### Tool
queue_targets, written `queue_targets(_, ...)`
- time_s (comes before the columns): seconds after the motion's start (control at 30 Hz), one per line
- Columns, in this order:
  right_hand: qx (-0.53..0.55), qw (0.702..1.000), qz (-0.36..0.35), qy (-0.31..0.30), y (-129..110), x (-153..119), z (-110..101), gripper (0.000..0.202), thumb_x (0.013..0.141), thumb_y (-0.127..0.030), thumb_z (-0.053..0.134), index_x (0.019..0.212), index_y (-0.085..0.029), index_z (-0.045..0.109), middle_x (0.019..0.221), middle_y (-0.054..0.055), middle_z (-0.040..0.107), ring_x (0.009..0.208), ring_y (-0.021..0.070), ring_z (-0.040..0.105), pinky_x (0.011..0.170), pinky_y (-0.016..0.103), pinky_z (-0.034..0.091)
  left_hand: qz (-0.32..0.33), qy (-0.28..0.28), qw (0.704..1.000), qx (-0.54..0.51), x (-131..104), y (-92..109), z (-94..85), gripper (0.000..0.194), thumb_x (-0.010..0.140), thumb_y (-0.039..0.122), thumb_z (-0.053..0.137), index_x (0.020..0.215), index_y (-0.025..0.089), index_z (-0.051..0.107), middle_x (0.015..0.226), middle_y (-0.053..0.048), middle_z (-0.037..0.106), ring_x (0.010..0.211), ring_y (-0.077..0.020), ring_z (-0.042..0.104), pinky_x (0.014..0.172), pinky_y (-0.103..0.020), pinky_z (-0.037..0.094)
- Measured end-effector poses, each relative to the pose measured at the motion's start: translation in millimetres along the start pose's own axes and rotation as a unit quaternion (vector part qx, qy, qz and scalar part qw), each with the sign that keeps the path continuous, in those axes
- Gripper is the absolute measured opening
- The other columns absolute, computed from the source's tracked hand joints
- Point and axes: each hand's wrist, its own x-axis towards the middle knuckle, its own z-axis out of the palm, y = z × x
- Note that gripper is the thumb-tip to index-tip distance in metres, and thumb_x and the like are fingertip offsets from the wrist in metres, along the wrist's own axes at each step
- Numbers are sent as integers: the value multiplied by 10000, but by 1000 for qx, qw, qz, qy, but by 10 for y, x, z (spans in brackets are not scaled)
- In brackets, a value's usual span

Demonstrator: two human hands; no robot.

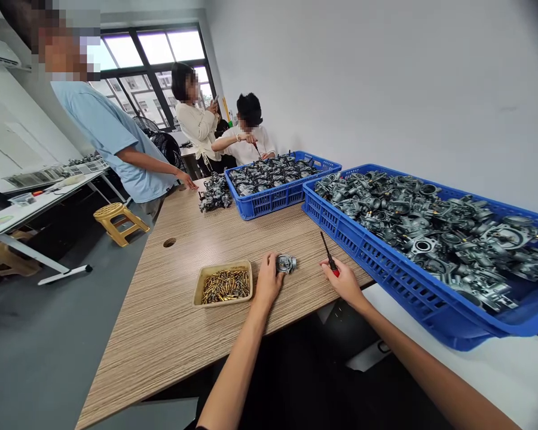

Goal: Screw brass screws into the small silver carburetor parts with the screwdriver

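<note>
My left hand point(268, 279) is closed around the left side of a grey metal carburetor body point(287, 263), which rests on the wooden table point(170, 304). In my right hand point(344, 282) is a screwdriver point(330, 261) with a red and black handle, its dark shaft pointing up and away from me. The screwdriver's tip is apart from the carburetor body. Just left of my left hand stands a beige tub point(199, 294) full of small brass-coloured parts point(225, 286).
A blue crate point(385, 269) heaped with carburetor bodies stands at the right. Behind it, another blue crate point(269, 202) holds more, with a pile of carburetors point(215, 192) beside it. Several people are around the far end; one seated person point(251, 140) works with a tool. A yellow stool point(119, 218) stands left.
</note>
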Motion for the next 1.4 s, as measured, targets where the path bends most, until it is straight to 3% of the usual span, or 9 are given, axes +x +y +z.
queue_targets(0.13, -2, 1000, -1, -2, 6, -2, 5, 343, 922, -496, 537, 962, -180, 667, 776, 72, 696, 705, 228, 645, 701, 340, 509, 43, -19, 999, -7, -3, -12, 17, 660, 802, 60, 577, 1421, 226, 422, 1368, -135, 515, 1308, -279, 504, 1151, -472, 401)
queue_targets(0.3, -11, 1000, -8, 2, -4, -5, 3, 328, 920, -490, 540, 944, -189, 667, 729, 54, 677, 696, 225, 638, 701, 335, 502, 62, -9, 998, -13, -8, 40, 3, 862, 752, 212, 751, 1502, 198, 325, 1407, -155, 505, 1327, -314, 490, 1167, -505, 380)
queue_targets(0.43, -16, 1000, -6, 3, -26, -6, -5, 333, 918, -489, 543, 949, -185, 674, 776, 69, 702, 712, 228, 647, 707, 337, 504, 33, -19, 999, -27, -17, 123, -59, 577, 902, 363, 682, 1423, 253, 460, 1365, -124, 537, 1291, -286, 530, 1128, -469, 420)
queue_targets(0.57, -15, 1000, -4, -3, -19, -5, -6, 338, 924, -485, 537, 964, -181, 676, 805, 77, 714, 725, 229, 653, 710, 339, 504, 23, -14, 999, -39, -15, 142, -85, 397, 971, 294, 576, 1362, 256, 523, 1317, -110, 558, 1245, -261, 556, 1105, -443, 437)
queue_targets(0.7, -12, 1000, 1, -2, -4, -6, 0, 337, 922, -490, 534, 960, -186, 674, 801, 73, 713, 725, 230, 658, 704, 335, 506, 34, -9, 998, -43, -8, 122, -72, 403, 956, 188, 514, 1356, 240, 522, 1345, -116, 546, 1276, -257, 532, 1125, -445, 419)
queue_targets(0.87, -14, 1000, 10, -3, -24, -13, 2, 345, 914, -493, 536, 976, -184, 675, 786, 74, 715, 736, 238, 667, 712, 339, 512, 52, -23, 997, -55, -17, 146, -83, 533, 821, 94, 572, 1334, 225, 506, 1304, -106, 579, 1239, -250, 549, 1116, -433, 426)
queue_targets(1.1, -13, 1000, 7, -4, -26, -12, 4, 341, 910, -494, 536, 976, -189, 673, 773, 75, 714, 767, 250, 677, 724, 346, 520, 13, -25, 997, -69, -20, 151, -62, 385, 922, 351, 648, 1265, 225, 526, 1223, -99, 640, 1152, -251, 610, 1041, -441, 481)
queue_targets(1.27, -20, 1000, 0, 2, -27, -14, 3, 337, 909, -497, 539, 957, -193, 678, 801, 76, 722, 784, 248, 674, 747, 351, 518, -3, 36, 996, -84, -17, 57, 16, 557, 949, 354, 627, 1423, 194, 381, 1381, -160, 545, 1277, -264, 561, 1109, -483, 447)
queue_targets(1.4, -20, 1000, 1, 4, -39, -15, -3, 343, 909, -492, 537, 960, -185, 681, 839, 85, 726, 782, 243, 670, 760, 354, 515, -8, 77, 995, -64, -11, 34, 30, 452, 1004, 340, 540, 1409, 191, 403, 1375, -164, 534, 1295, -266, 539, 1136, -500, 419)
